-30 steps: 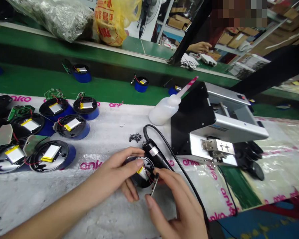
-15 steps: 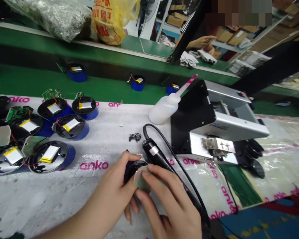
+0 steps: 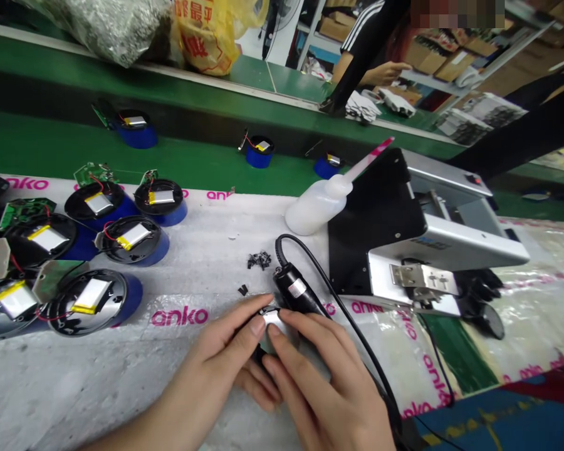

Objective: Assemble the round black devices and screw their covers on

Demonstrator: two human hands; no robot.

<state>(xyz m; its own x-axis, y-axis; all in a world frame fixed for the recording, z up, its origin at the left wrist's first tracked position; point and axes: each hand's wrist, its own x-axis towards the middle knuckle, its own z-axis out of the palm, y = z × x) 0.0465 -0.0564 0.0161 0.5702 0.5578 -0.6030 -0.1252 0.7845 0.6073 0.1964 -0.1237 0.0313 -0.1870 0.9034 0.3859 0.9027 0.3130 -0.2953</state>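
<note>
Two-handed, lower centre of frame: gripping dark housing (image 3: pixel 266 309), mostly hidden, in curled left hand (image 3: pixel 228 351); covering pale board (image 3: pixel 266 342) with bent right hand (image 3: pixel 329 382), can't tell if pinching; showing less board than earlier.

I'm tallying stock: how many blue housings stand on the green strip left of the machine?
3: left housing, middle housing and right housing, beyond the white bottle. The machine may hide others.
</note>
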